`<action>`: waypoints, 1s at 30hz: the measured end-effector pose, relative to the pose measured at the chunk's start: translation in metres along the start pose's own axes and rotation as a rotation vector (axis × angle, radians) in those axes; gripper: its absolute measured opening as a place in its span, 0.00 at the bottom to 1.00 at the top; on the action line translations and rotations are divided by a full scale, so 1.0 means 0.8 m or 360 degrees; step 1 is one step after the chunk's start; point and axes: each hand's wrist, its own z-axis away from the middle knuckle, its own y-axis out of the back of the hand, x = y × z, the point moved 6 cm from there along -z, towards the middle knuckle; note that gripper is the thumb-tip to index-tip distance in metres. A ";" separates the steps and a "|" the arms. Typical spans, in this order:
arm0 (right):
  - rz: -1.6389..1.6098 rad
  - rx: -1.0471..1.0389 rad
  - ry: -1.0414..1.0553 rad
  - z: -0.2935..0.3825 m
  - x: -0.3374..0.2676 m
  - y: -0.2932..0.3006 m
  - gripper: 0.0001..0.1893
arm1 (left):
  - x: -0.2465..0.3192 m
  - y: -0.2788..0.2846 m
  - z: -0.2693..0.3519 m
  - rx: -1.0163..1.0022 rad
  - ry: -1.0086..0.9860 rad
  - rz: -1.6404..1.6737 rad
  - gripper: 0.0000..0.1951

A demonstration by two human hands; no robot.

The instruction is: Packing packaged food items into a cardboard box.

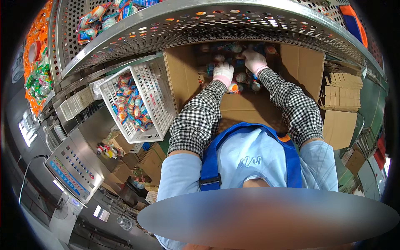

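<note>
Both my hands wear white gloves with pink cuffs and reach into an open cardboard carton point(182, 75). Small rounded pieces in clear and coloured plastic wrappers point(240, 77) lie inside it, partly in shadow. My left hand point(223, 72) is over the left-middle of these pieces, with its fingers bent down among them. Farther back and to the right, my right hand point(254, 61) points its fingers down at the pieces near the carton's far side. The fingertips of both hands are hidden or too dim to show whether they grip a piece.
A perforated metal trough point(200, 29) runs just beyond the carton, with wrapped pieces point(97, 20) at its left. Left of the carton, a white plastic crate point(150, 103) holds more. Folded cardboard point(342, 92) is stacked right. A control panel point(75, 168) stands at lower left.
</note>
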 end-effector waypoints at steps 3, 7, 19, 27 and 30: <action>0.0027 0.0555 0.0205 -0.003 -0.031 0.022 0.16 | 0.008 -0.002 0.001 -0.0245 0.0141 0.0007 0.15; -0.0308 0.0468 -0.0360 -0.040 -0.003 0.016 0.32 | 0.014 -0.027 0.019 -0.0288 0.0332 0.0072 0.17; -0.0103 0.0728 0.0128 -0.007 0.015 0.028 0.20 | -0.020 -0.053 0.010 -0.0626 0.0278 0.0550 0.42; 0.0226 -0.0465 -0.0535 0.018 0.036 0.045 0.28 | -0.020 -0.027 -0.004 -0.0721 0.0105 0.0569 0.37; 0.0331 -0.0109 -0.0467 0.038 0.051 0.008 0.45 | 0.003 -0.011 0.023 -0.0500 0.0302 0.0403 0.32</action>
